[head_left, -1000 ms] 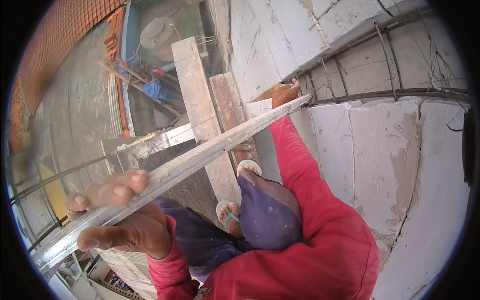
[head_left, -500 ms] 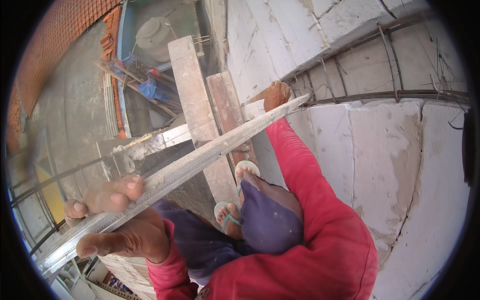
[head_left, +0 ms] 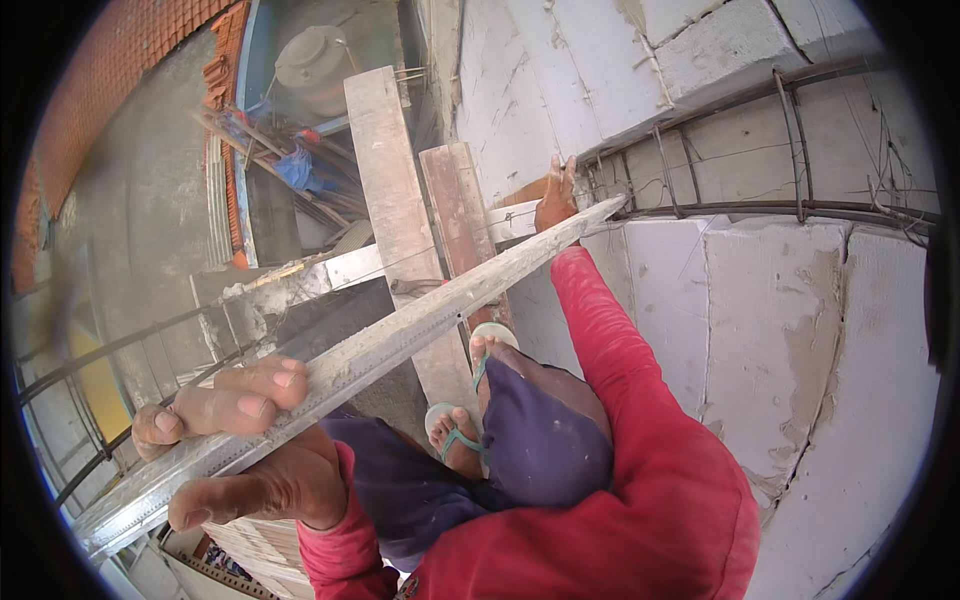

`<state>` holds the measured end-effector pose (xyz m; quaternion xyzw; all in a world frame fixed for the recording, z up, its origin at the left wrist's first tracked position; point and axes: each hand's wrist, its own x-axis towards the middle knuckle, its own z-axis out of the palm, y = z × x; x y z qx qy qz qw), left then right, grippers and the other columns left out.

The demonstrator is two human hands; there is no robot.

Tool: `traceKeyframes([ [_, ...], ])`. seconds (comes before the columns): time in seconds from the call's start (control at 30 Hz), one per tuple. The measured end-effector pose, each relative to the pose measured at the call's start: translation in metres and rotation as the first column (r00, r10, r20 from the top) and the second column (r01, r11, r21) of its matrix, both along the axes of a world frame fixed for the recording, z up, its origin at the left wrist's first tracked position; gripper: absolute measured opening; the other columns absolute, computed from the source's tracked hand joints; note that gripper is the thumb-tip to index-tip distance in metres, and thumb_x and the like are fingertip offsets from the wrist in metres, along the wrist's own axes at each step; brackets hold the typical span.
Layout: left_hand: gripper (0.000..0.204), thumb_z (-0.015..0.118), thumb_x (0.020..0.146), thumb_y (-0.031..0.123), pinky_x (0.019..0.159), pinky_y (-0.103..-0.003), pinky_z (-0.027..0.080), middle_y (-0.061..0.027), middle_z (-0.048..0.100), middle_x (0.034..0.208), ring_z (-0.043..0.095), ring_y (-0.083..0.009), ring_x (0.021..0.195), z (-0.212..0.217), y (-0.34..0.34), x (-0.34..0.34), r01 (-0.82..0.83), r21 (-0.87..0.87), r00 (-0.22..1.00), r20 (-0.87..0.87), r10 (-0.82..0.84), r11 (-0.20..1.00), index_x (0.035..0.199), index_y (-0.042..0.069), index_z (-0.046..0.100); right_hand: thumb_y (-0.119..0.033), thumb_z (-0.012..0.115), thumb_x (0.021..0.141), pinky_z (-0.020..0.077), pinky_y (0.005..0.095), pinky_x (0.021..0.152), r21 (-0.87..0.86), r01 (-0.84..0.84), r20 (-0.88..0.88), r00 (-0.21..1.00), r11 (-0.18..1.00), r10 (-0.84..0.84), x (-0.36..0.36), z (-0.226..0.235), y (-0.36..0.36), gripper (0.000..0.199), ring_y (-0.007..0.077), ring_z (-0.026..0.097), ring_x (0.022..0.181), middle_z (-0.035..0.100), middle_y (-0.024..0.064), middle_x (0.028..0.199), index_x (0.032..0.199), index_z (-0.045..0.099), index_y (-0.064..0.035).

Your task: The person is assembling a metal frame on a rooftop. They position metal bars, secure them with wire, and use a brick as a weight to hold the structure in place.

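A long, mortar-crusted bar [head_left: 400, 325], dotted along its side, slants from the lower left up to the right. My left hand [head_left: 290, 480] wraps its near part, fingers over the far side and thumb along the near side. Beyond the bar's far end is my right hand [head_left: 556, 205], with fingers stretched upward by the corner of the white block wall [head_left: 760, 320]. Its palm is partly behind the bar, so I cannot tell whether it touches the bar or the pale beam [head_left: 513, 221] there. The bar's tip lies beside a rebar cage [head_left: 683, 165].
My sandalled feet [head_left: 462, 440] stand on two narrow planks [head_left: 395, 180] high above lower ground. A grey tank [head_left: 315, 70], bundled poles with blue cloth [head_left: 297, 170] and orange roof tiles [head_left: 140, 70] are on the left. Bare wires stick out at the right.
My right hand has gone from curled fingers to straightened ones at the bar's far end. My left hand and the bar have shifted slightly right in view.
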<state>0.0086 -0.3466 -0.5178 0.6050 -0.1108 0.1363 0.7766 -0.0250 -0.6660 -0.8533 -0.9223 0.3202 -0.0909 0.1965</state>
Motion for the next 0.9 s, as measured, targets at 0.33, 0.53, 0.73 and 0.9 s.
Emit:
traceKeyframes([
  [0.33, 0.048, 0.051, 0.092, 0.054, 0.075, -0.040, 0.060, -0.0096, 0.066, 0.078, 0.069, -0.0226, 0.074, -0.005, 0.003, -0.001, -0.040, 0.011, 0.998, 0.039, 0.040, 0.999, 0.108, 0.009, 0.047, -0.012, 0.043, 0.096, 0.0529, 0.0310, 0.077, 0.586, -0.075, 0.210, 0.976, 0.807, -0.062, -0.053, 0.219, 0.002, 0.027, 0.0214, 0.066, 0.084, 0.067, 0.0173, 0.090, 0.102, 0.061, 0.0074],
  [0.53, 0.040, 0.050, 0.095, 0.048, 0.070, -0.040, 0.062, -0.0110, 0.068, 0.078, 0.070, -0.0228, 0.071, -0.009, 0.009, 0.009, 0.010, 0.076, 0.987, 0.162, -0.022, 0.997, 0.105, 0.010, 0.050, -0.011, 0.051, 0.089, 0.0517, 0.0433, 0.085, 0.064, 0.060, -0.483, 0.875, 0.996, -0.022, 0.022, 0.135, -0.058, 0.028, 0.0367, 0.064, 0.103, 0.066, 0.0238, 0.109, 0.109, 0.066, 0.0008],
  [0.73, 0.040, 0.047, 0.097, 0.047, 0.068, -0.036, 0.061, -0.0114, 0.067, 0.077, 0.070, -0.0218, 0.070, -0.008, 0.006, 0.007, -0.037, 0.076, 0.985, 0.171, 0.024, 0.996, 0.106, 0.009, 0.048, -0.015, 0.050, 0.093, 0.0515, 0.0404, 0.092, 0.107, 0.479, -0.541, 0.763, 0.871, -0.353, 0.052, 0.042, -0.099, 0.028, 0.0271, 0.062, 0.114, 0.064, 0.0146, 0.122, 0.112, 0.069, -0.0065],
  [0.9, 0.043, 0.045, 0.098, 0.049, 0.066, -0.036, 0.061, -0.0110, 0.067, 0.075, 0.069, -0.0220, 0.068, -0.017, 0.005, 0.008, -0.064, 0.052, 0.987, 0.151, 0.056, 0.997, 0.110, 0.008, 0.045, -0.018, 0.048, 0.094, 0.0503, 0.0412, 0.095, 0.123, 0.485, -0.551, 0.759, 0.866, -0.347, 0.051, -0.001, -0.128, 0.030, 0.0283, 0.060, 0.117, 0.062, 0.0147, 0.126, 0.115, 0.068, -0.0079],
])
